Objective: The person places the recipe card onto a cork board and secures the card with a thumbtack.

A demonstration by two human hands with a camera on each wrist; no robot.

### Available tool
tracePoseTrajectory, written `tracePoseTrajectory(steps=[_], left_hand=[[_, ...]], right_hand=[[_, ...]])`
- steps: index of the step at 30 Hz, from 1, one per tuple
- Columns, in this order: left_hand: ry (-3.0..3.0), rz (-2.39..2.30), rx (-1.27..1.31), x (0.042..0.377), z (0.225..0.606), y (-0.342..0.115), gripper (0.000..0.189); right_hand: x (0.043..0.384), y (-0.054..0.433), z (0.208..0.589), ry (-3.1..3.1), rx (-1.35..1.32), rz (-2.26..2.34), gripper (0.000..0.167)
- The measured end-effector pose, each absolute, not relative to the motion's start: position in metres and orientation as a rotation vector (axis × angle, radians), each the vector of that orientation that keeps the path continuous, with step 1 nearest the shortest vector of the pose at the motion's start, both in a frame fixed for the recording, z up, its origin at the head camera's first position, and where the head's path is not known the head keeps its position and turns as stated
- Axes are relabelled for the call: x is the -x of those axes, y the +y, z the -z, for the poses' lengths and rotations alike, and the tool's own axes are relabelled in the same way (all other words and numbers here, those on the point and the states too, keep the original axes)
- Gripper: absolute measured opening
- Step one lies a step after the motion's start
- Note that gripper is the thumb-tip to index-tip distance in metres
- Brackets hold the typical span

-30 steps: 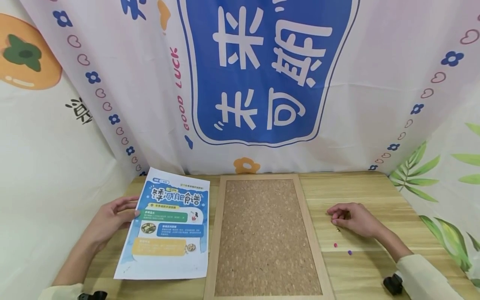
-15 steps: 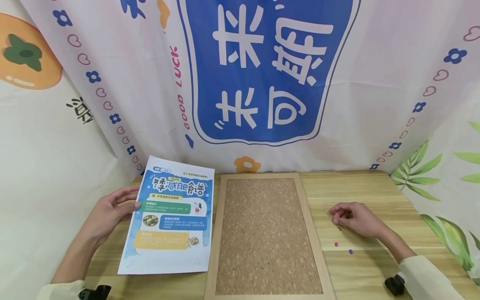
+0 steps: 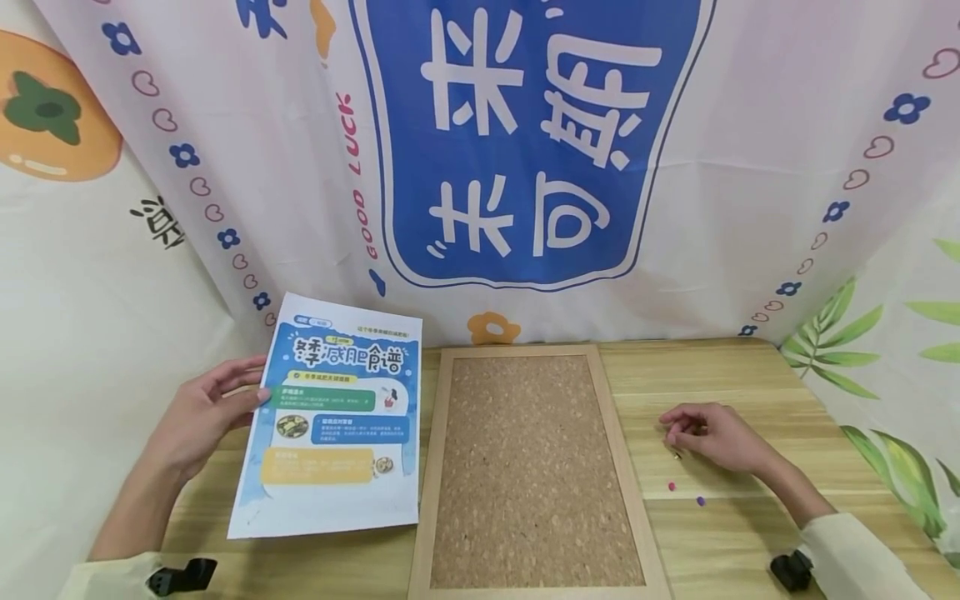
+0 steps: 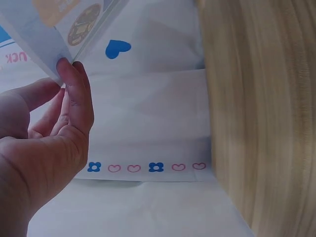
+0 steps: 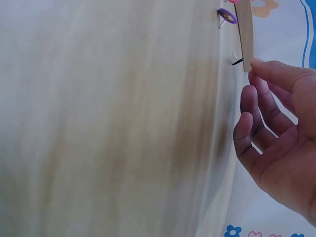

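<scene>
My left hand [image 3: 213, 412] pinches the left edge of a printed paper sheet [image 3: 330, 508] between thumb and fingers. The sheet is raised and tilted, its blue print facing up, beside a wood-framed cork board [image 3: 536, 475]. In the left wrist view the thumb and fingertips meet on the paper's edge [image 4: 29, 44]. To the board's right, my right hand [image 3: 712, 437] hovers or rests low at the table, fingers loosely curled, with nothing visible in them. Just below its fingertips lies a dark thumbtack [image 5: 238, 61]. A pink thumbtack [image 3: 672, 486] and a purple thumbtack [image 3: 701, 501] lie nearer me.
The wooden table [image 3: 765, 550] carries the board at its middle. A printed cloth [image 3: 750, 208] hangs behind the table's far edge, with further cloth at both sides. Black wrist cameras [image 3: 791, 571] sit at both sleeves.
The sheet in my left hand has risen, its top edge now higher against the backdrop; it shifted slightly right, then back left. My right hand and the thumbtacks have stayed in place.
</scene>
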State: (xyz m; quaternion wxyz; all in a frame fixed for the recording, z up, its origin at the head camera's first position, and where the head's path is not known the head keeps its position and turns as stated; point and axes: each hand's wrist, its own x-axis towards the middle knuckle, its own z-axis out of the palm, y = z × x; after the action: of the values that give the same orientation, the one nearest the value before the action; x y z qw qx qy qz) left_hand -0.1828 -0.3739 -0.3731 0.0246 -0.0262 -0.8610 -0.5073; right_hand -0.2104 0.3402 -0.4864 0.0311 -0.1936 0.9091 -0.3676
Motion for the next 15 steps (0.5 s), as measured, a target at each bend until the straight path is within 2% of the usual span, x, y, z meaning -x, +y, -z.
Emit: tracePoseTrajectory(steps=[7, 15], left_hand=[[-2.615, 1.618, 0.084, 0.181, 0.371, -0.371, 0.063], [-2.527, 1.811, 0.144, 0.187, 0.384, -0.35, 0.06]], right_hand=[[0.21, 0.339, 0.485, 2.794, 0.572, 1.168, 0.018], [0.208, 0.335, 0.482, 2.793, 0.54, 1.193, 0.022]])
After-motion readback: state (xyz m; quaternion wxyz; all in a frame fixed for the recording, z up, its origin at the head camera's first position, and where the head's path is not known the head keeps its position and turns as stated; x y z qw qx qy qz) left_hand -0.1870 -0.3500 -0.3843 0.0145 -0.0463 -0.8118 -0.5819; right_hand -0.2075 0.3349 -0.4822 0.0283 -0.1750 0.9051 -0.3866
